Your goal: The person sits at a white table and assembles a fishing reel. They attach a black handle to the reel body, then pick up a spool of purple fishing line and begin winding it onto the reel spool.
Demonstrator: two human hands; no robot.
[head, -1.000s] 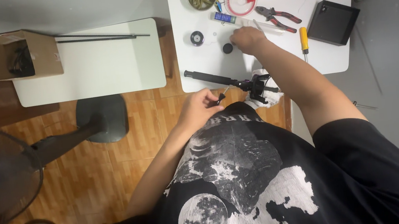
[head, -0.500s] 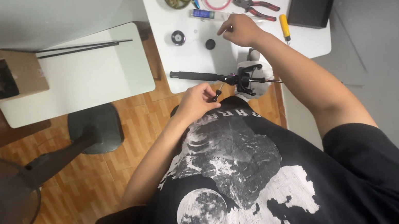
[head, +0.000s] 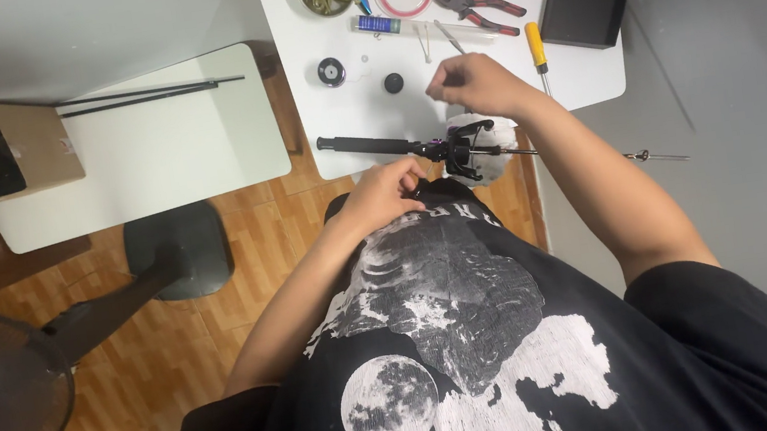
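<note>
White table (head: 350, 120); black rod (head: 364, 145); red-handled pliers (head: 480, 10); yellow-handled screwdriver (head: 536, 46); black tray (head: 586, 5)

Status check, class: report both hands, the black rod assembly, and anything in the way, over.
Left hand closed at black rod assembly. Right hand pinched above table, contents unclear. Small black cap and screwdriver nearby.

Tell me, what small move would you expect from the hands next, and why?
Probably the right hand comes back down to the black rod with its clamp-like end at the table edge. Its fingers look pinched as if on something small, and the left hand is at that end of the rod.
</note>
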